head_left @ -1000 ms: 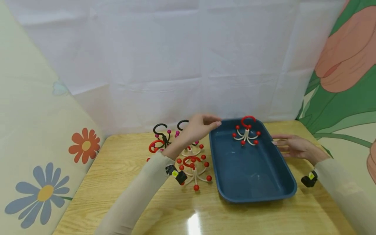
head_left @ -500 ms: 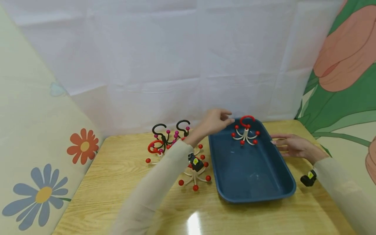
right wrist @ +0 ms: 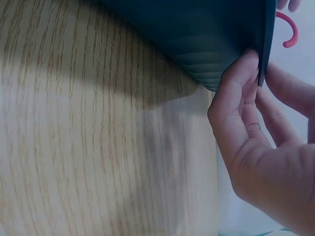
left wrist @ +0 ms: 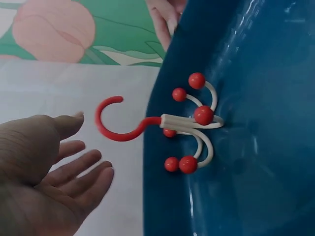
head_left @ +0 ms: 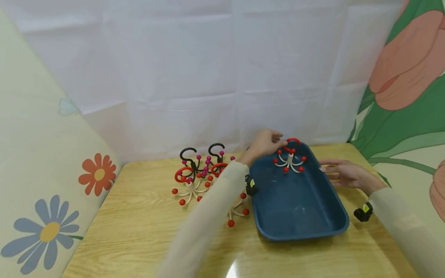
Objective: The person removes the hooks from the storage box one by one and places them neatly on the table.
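Note:
A multi-claw hanger with a red hook, white arms and red ball tips [head_left: 290, 157] stands inside the far end of a dark blue tray [head_left: 295, 208]. My left hand [head_left: 265, 144] is over the tray's far left corner, close to that hook. In the left wrist view the left hand's fingers are loosely spread, with a gap between them and the red hook [left wrist: 118, 137]. On the other side, my right hand [head_left: 349, 174] holds the tray's right rim; in the right wrist view its thumb and fingers [right wrist: 243, 73] pinch the rim from both sides.
Left of the tray, several more hangers are bunched on the wooden table [head_left: 132, 231]: black ones with magenta balls [head_left: 194, 166] and white ones with red balls [head_left: 190, 188]. My left forearm covers part of them. A white cloth [head_left: 180, 77] hangs behind the table.
My left hand has moved right, from the tray's left rim to beside the red hook of the hanger inside. The right hand stays at the tray's right rim.

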Demonstrator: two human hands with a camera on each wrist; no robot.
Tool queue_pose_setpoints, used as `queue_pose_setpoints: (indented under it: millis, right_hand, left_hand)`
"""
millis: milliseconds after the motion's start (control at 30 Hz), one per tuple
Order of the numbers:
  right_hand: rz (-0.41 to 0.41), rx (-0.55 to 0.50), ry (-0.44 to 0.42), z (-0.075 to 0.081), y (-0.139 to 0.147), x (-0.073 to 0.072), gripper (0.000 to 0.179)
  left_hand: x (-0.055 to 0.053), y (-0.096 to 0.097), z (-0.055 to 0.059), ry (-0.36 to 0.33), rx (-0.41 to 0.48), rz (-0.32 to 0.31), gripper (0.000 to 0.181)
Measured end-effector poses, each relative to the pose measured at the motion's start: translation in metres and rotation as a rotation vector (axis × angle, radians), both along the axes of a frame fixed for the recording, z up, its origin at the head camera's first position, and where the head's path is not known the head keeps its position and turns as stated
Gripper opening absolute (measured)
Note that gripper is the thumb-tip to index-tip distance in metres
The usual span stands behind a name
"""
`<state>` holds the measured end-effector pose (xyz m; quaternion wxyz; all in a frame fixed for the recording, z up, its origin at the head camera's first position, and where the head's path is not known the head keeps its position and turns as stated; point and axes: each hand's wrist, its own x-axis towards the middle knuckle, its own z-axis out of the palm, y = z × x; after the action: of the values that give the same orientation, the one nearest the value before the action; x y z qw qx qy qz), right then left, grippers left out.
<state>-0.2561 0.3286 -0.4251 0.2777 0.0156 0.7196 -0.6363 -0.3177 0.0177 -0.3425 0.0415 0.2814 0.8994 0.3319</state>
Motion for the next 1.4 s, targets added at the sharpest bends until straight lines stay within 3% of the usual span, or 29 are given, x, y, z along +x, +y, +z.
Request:
queue_pose_setpoints:
  millis: [133, 267, 500, 733, 900, 1033, 1400]
  right_hand:
    - [-0.005, -0.001, 0.000, 0.000, 0.003, 0.000, 0.044]
    - [-0.007, -0.003, -0.001, 0.000, 0.004, -0.001, 0.042]
    - [-0.006, 0.001, -0.004, -0.001, 0.004, -0.001, 0.044]
    - [-0.014, -0.003, -0.014, 0.001, 0.004, 0.000, 0.036]
    - [-0.024, -0.006, -0.019, 0.003, 0.004, 0.003, 0.030]
    - [-0.022, -0.001, -0.018, 0.004, 0.005, 0.004, 0.033]
    - [-0.007, -0.002, -0.012, 0.002, 0.006, 0.003, 0.043]
  left_hand:
    - [-0.003, 0.013, -0.009, 0.037, 0.033, 0.018, 0.047]
    - [-0.004, 0.024, -0.020, 0.028, 0.126, 0.059, 0.043]
    - [0.000, 0.033, -0.034, 0.052, 0.209, 0.117, 0.035]
    - [0.004, 0.038, -0.035, 0.070, 0.244, 0.127, 0.033]
    - [0.004, 0.043, -0.036, 0.087, 0.220, 0.110, 0.030]
    - [0.003, 0.043, -0.038, 0.083, 0.214, 0.105, 0.029]
    - [0.007, 0.045, -0.045, 0.041, 0.295, 0.167, 0.030]
